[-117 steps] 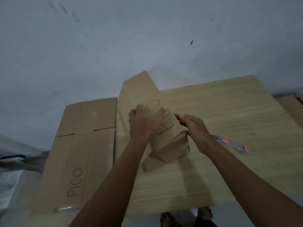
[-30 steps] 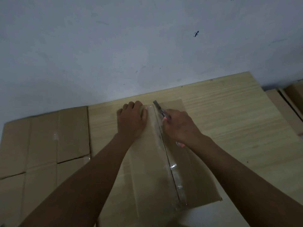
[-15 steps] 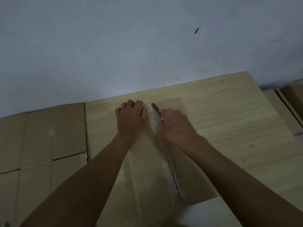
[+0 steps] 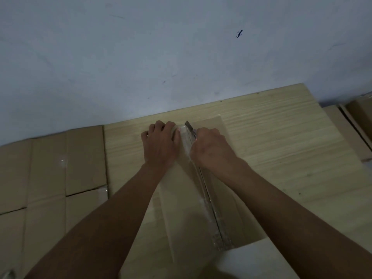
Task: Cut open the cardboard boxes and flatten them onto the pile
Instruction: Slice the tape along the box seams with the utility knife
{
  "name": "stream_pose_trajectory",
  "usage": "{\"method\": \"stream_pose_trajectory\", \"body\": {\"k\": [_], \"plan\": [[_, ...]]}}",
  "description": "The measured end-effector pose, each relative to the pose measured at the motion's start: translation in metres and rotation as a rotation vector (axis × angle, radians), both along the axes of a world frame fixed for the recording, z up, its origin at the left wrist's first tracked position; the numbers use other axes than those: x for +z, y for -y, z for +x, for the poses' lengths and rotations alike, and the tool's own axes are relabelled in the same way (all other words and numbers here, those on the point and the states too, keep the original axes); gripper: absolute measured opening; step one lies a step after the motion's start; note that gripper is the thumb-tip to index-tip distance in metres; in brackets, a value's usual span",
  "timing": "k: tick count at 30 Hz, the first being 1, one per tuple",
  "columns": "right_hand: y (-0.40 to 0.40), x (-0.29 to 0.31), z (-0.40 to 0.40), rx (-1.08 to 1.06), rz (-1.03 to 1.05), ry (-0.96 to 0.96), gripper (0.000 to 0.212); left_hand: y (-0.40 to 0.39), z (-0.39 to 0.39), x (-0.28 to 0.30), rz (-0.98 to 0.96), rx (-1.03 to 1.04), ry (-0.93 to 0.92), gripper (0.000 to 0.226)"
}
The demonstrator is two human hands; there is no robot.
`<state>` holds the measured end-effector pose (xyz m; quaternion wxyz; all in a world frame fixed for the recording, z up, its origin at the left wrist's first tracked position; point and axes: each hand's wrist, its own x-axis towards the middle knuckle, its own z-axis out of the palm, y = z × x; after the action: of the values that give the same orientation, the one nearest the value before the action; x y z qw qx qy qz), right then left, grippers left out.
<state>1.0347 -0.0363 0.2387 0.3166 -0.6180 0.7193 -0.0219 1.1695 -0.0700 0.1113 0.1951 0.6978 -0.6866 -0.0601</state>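
A brown cardboard box lies on the wooden table, its seam sealed with a strip of clear tape running toward me. My left hand rests on the box's far left part, fingers curled over its far edge. My right hand grips a utility knife, whose blade sits at the far end of the taped seam. Most of the knife handle is hidden in my fist.
A pile of flattened cardboard lies to the left of the table. More cardboard boxes stand at the right edge. A pale wall rises right behind the table.
Since 3.9 s ago the box was laid flat with its taped seam up and my right hand took the knife. In the last second both hands stayed at the seam's far end.
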Motion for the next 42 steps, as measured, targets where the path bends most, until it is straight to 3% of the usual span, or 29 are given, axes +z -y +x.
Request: {"method": "stream_pose_trajectory", "body": {"k": [24,33,42], "plan": [[-0.021,-0.009,-0.001,0.032,-0.001,-0.055,0.039,0.001,-0.003,0.005,-0.060,-0.027,-0.148,0.015],[-0.005,0.004,-0.004,0.078,0.044,-0.068,0.030,0.006,-0.007,0.004,-0.068,0.037,-0.191,0.011],[-0.008,0.008,-0.007,0.095,0.080,-0.100,0.033,0.008,-0.009,0.005,-0.068,0.064,-0.160,0.010]]}}
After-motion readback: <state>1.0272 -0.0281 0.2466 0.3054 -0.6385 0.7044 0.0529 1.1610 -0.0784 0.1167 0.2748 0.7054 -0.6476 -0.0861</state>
